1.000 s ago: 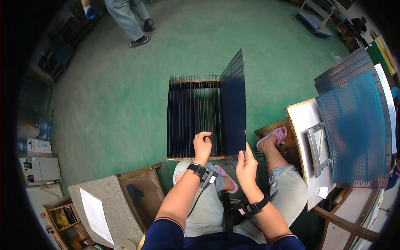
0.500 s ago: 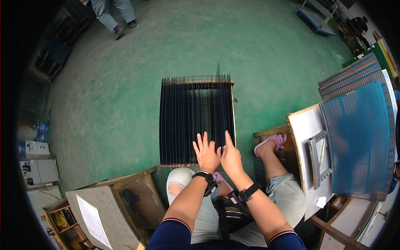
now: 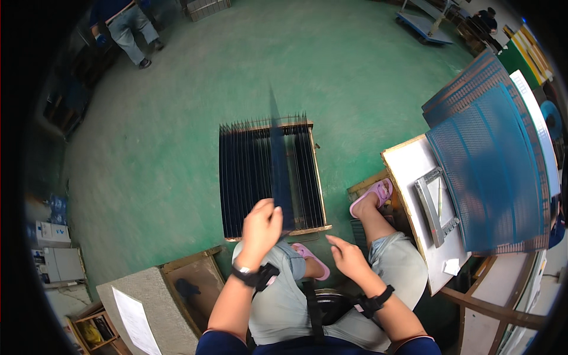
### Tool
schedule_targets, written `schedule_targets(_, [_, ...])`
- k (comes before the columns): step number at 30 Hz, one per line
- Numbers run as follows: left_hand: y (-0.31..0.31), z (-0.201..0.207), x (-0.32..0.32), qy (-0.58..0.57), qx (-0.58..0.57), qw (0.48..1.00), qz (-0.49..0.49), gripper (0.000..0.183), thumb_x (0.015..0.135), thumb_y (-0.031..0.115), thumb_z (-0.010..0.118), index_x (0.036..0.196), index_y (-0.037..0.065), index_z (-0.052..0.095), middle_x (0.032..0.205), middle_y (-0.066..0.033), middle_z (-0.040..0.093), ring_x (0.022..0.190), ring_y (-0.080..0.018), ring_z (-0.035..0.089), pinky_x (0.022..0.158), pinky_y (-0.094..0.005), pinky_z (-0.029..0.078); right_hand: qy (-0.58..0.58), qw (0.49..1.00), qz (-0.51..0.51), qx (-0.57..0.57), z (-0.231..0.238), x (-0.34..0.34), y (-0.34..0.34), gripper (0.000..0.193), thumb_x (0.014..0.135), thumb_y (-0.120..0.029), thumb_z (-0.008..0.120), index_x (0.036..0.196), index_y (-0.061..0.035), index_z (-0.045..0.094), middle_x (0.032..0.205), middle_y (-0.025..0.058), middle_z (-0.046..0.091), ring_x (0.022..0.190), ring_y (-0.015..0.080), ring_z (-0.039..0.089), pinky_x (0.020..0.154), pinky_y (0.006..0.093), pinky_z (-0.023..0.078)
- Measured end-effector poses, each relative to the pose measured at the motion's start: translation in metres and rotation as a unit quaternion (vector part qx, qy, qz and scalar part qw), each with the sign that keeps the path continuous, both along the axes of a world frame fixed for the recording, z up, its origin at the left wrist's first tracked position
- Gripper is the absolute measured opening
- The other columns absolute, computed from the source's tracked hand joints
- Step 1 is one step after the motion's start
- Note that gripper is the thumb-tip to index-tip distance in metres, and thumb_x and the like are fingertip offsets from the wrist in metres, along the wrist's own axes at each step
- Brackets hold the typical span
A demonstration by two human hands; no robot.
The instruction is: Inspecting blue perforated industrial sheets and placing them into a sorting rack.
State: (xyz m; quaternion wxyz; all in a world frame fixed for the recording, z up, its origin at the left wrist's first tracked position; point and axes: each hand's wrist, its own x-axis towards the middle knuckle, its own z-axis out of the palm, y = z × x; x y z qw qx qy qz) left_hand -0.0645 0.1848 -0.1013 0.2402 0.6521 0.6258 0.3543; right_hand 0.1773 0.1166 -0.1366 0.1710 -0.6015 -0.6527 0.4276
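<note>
A wooden-edged rack on the floor in front of me holds several thin dark panels standing on edge in a row. One dark blue panel rises above the others, tilted and smeared by motion. At its near end my left hand is closed on it; the exact grip is blurred. To the right, in front of the rack's near edge, my right hand is held over my lap, empty, with thumb and forefinger apart.
On my right, a white-topped table bears a grey frame and a stack of blue perforated panels. A grey board with a paper sheet is at left. Far off are a person and a blue trolley.
My left hand has closed on a panel and moved left, with the panel raised out of the row. My right hand has drawn back toward me, off the rack. The view has shifted slightly.
</note>
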Motion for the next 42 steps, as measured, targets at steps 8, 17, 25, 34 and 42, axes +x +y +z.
schedule_targets(8, [-0.108, 0.141, -0.077, -0.446, -0.095, 0.889, 0.038, 0.032, 0.086, 0.021, 0.051, 0.1, -0.006, 0.061, 0.093, -0.0102, 0.063, 0.084, -0.015, 0.059, 0.076, -0.0267, 0.046, 0.045, 0.982, -0.036, 0.178, 0.081, 0.068, -0.005, 0.036, 0.092, -0.014, 0.051, 0.126, -0.0005, 0.05, 0.106, 0.0157, 0.064, 0.098, 0.0241, 0.062, 0.085, 0.0343, 0.048])
schedule_targets(17, [-0.147, 0.111, -0.045, -0.555, -0.086, 0.827, -0.01, 0.04, 0.086, 0.025, 0.051, 0.111, -0.006, 0.052, 0.096, -0.0122, 0.065, 0.078, -0.0159, 0.064, 0.07, -0.0273, 0.052, 0.464, 0.864, -0.195, 0.005, 0.135, 0.099, -0.059, 0.039, 0.096, -0.022, 0.047, 0.128, 0.0017, 0.044, 0.103, 0.0063, 0.061, 0.091, 0.0107, 0.058, 0.08, 0.0248, 0.047])
schedule_targets(25, [-0.163, 0.121, -0.029, -0.519, -0.148, 0.839, -0.065, 0.037, 0.088, 0.024, 0.055, 0.11, -0.006, 0.055, 0.095, -0.0096, 0.065, 0.08, -0.013, 0.063, 0.071, -0.025, 0.05, 0.494, 0.839, -0.2, 0.109, 0.141, 0.12, -0.103, 0.051, 0.093, -0.028, 0.054, 0.13, 0.003, 0.04, 0.114, 0.0085, 0.056, 0.103, 0.0128, 0.054, 0.09, 0.0271, 0.043])
schedule_targets(34, [-0.17, 0.129, -0.035, -0.466, -0.167, 0.859, -0.128, 0.032, 0.089, 0.024, 0.059, 0.103, -0.004, 0.062, 0.094, -0.0048, 0.064, 0.086, -0.011, 0.057, 0.077, -0.026, 0.044, 0.493, 0.841, -0.177, 0.132, 0.166, 0.137, -0.135, 0.048, 0.092, -0.026, 0.054, 0.127, 0.0053, 0.043, 0.109, 0.0073, 0.059, 0.094, 0.0112, 0.057, 0.084, 0.0246, 0.046])
schedule_targets(42, [-0.168, 0.143, -0.008, -0.538, -0.161, 0.821, -0.106, 0.042, 0.085, 0.012, 0.064, 0.121, -0.002, 0.047, 0.112, -0.0101, 0.06, 0.1, -0.0158, 0.058, 0.09, -0.0305, 0.045, 0.458, 0.856, -0.205, 0.119, 0.168, 0.142, -0.162, 0.047, 0.09, -0.026, 0.058, 0.122, 0.0076, 0.048, 0.107, 0.0088, 0.061, 0.093, 0.0122, 0.058, 0.084, 0.025, 0.046])
